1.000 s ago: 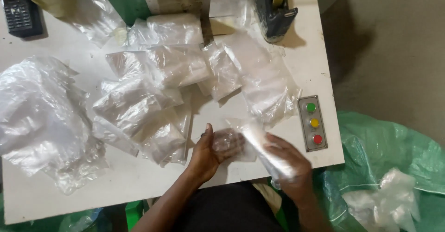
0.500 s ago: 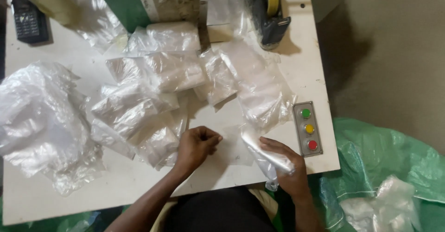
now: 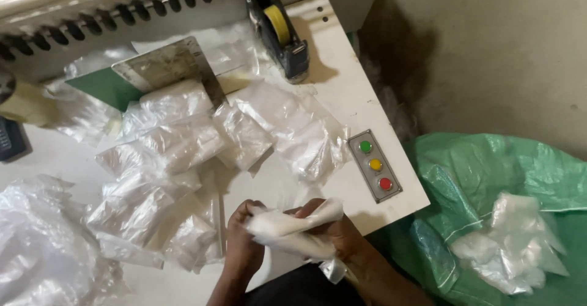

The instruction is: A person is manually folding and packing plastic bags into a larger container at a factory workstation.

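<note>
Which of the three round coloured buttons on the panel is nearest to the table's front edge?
The red button; the yellow one is in the middle and the green one farthest back.

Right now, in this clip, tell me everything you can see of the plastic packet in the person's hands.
The plastic packet is a small, clear bag with white contents, crumpled and folded into a rough roll. It lies roughly level, just above the near edge of the white table. The left hand grips its left end and the right hand wraps its right part from behind, with a loose flap hanging below that hand. It touches nothing else that I can see.
</note>
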